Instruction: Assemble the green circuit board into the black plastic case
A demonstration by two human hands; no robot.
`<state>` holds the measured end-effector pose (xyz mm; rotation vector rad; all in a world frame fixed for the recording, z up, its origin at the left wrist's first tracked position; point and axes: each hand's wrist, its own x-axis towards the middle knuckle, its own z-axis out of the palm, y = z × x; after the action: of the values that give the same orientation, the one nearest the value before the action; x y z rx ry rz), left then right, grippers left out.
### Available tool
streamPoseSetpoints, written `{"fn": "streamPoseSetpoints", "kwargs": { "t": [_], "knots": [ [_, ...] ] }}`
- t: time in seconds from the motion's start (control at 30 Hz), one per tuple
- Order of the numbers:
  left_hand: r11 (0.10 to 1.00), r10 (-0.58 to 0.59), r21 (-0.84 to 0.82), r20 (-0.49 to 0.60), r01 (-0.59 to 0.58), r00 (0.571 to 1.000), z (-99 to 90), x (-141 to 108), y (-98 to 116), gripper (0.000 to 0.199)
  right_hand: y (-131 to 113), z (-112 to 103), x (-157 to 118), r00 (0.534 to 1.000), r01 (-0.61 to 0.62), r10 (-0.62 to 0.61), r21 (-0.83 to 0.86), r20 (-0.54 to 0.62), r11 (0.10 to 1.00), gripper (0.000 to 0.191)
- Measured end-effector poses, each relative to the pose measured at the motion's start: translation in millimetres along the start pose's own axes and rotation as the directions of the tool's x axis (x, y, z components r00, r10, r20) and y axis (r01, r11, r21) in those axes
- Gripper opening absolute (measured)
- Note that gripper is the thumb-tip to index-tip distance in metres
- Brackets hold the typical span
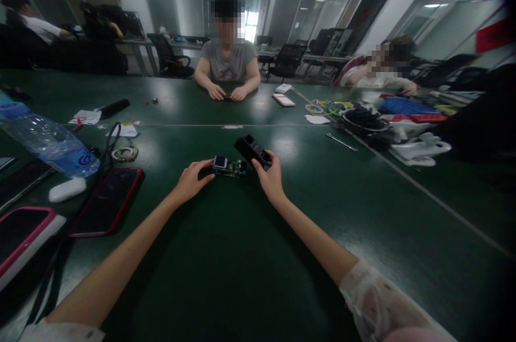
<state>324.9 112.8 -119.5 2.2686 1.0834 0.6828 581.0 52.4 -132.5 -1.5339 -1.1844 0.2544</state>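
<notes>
With our left hand (192, 178) we pinch the left end of a green circuit board (230, 170), its small screen (220, 161) facing up; our right hand (271, 176) has its grip clamped on a tilted black casing (250, 149), just beside the board. As far along as we can judge, the two pieces are separate, the board uncovered. We cannot tell whether it touches the desk (226, 261) below.

Showing green on a small rectangular circuit board (231, 169), black on a boxy case (250, 148), dark green on the flat bench (242, 256).
</notes>
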Motion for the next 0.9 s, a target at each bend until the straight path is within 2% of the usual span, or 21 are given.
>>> {"fn": "streamPoseSetpoints", "kwargs": {
  "t": [0.13,0.27,0.4,0.77,0.9],
  "knots": [
    [1.000,-0.024,-0.005,0.013,0.024,1.000,-0.8,-1.1,-0.4,0.049,2.8,-0.5,-0.2,0.999,-0.029,0.027,-0.092,-0.029,0.995,0.045],
    [0.998,-0.055,-0.003,0.019,0.055,0.998,-1.1,-1.5,-0.2,0.047,1.7,-0.4,-0.6,0.999,-0.046,0.046,-0.087,-0.008,0.995,0.044],
    [0.999,-0.029,0.021,0.028,0.029,0.999,-1.2,-0.8,0.7,0.039,2.1,0.2,-0.3,0.999,-0.046,0.048,-0.091,0.010,0.995,0.044],
    [0.998,-0.001,0.058,0.028,-0.001,1.000,1.6,1.9,-3.1,0.035,2.1,-0.3,-1.0,0.998,0.014,-0.002,-0.178,0.065,0.984,0.042],
    [0.999,-0.022,0.046,0.024,0.021,0.999,1.4,1.1,-2.6,0.039,-1.1,-0.4,-2.2,0.999,0.028,-0.019,-0.208,0.047,0.978,0.049]
  ]
}}
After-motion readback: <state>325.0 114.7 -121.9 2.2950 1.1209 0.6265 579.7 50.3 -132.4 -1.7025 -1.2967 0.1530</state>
